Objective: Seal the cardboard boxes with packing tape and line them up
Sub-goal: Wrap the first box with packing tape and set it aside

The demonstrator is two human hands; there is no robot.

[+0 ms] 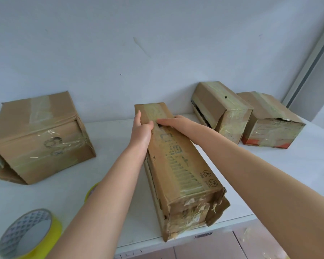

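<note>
Long box (178, 165) clasped by left grip (141, 131), right grip (173, 122) lying flat atop

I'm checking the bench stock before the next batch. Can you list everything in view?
long box: one, brown, middle of the table, far end towards the wall
large box: one, brown, left side, taped
smaller boxes: two, brown under glossy tape, right side, side by side
tape roll: one, yellow, near-left corner
second tape roll: one, yellow, partly hidden, left of the long box
table: one, white, under everything
wall: one, pale, behind the table
left hand: grips the long box's left edge, thumb on top
right hand: fingers flat on the long box's top
</note>
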